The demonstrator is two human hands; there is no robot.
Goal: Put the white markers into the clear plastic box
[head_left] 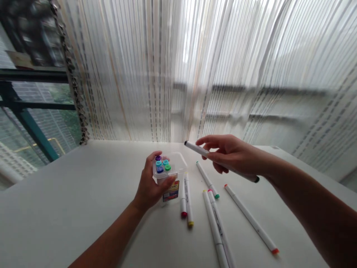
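My left hand (150,182) is wrapped round a clear plastic marker case (178,167) with a printed label on its front. Several markers stand upright in the case, their purple, light blue, dark blue and green ends (163,165) showing at the left of its opening. Up in the air to the right, my right hand (225,152) grips a white marker (196,148) with black ends; it lies tilted, its far end pointing toward the case. Part of that marker's barrel is hidden behind my fingers and palm.
On the white table (83,208) lie loose markers: a green-ended one (206,178), a red-ended one (183,197) beside a yellow-ended one (189,201), a yellow and pink pair (216,227), and an orange-ended one (251,217). A striped curtain (156,74) hangs behind the table.
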